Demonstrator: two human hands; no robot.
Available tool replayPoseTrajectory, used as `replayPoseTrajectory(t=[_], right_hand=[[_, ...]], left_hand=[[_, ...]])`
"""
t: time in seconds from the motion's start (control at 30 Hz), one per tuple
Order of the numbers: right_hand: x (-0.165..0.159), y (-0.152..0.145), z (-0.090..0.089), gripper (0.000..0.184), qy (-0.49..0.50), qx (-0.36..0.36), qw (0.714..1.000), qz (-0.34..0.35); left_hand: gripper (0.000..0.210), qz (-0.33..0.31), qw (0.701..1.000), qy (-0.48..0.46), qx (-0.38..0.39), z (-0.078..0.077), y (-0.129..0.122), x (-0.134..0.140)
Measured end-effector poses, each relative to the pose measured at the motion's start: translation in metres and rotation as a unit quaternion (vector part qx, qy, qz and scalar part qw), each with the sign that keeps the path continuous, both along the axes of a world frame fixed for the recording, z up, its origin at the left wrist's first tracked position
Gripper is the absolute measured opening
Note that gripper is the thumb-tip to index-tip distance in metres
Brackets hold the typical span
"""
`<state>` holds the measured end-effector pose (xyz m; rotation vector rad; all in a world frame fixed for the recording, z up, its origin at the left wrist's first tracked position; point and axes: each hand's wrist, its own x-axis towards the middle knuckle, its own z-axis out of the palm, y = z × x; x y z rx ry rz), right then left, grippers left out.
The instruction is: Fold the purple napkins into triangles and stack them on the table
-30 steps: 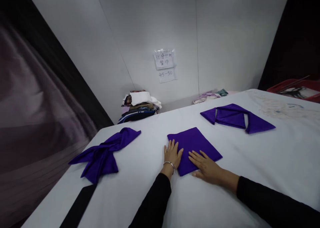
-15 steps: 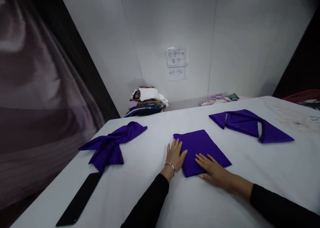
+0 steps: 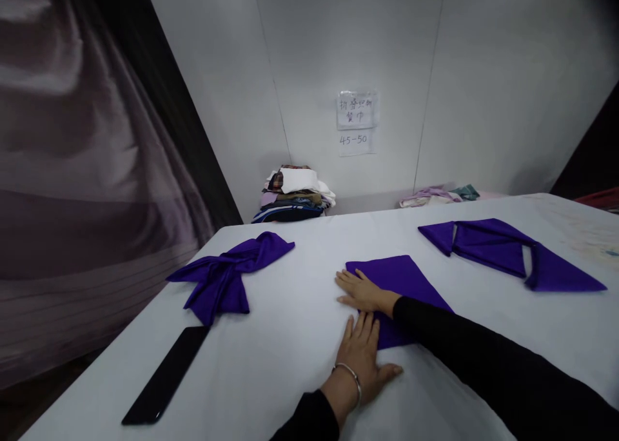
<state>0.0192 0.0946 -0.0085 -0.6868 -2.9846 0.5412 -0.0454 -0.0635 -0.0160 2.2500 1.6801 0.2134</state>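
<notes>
A purple cloth (image 3: 403, 280), folded flat into a four-sided shape, lies on the white-covered table (image 3: 285, 338). My right hand (image 3: 365, 291) reaches across and lies over the cloth's left edge, palm down with fingers stretched out. Just nearer to me, my left hand (image 3: 362, 357), with a bracelet on its wrist, has its fingertips at the cloth's near left corner and its thumb apart. Neither hand grips anything. My right forearm hides the cloth's near right part.
To the left lies a knotted purple cloth (image 3: 225, 280), its lower tip meeting a flat black strip-shaped object (image 3: 167, 376). Another folded purple cloth (image 3: 488, 244) rests at the right. Piled fabrics (image 3: 294, 196) and more cloth (image 3: 430, 196) sit by the wall, below paper signs (image 3: 356, 122).
My right hand has moved from the cloth's near edge to its left edge. My left hand has slid down toward the near left corner. The view has shifted slightly.
</notes>
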Motion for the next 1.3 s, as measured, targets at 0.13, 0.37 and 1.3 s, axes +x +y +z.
replayPoseTrajectory(t=[0.13, 0.37, 1.3], right_hand=[[-0.020, 0.035, -0.011, 0.068, -0.007, 0.034, 0.999, -0.039], [-0.045, 0.069, -0.019, 0.068, -0.020, 0.050, 0.993, -0.102], [0.032, 0.085, -0.017, 0.063, 0.001, 0.057, 0.973, -0.222]], left_hand=[[0.086, -0.011, 1.000, -0.014, -0.002, 0.002, -0.002, -0.001], [0.087, -0.010, 0.999, -0.027, -0.018, 0.001, 0.002, 0.000], [0.061, 0.175, 0.976, 0.122, 0.048, -0.005, 0.084, -0.007]])
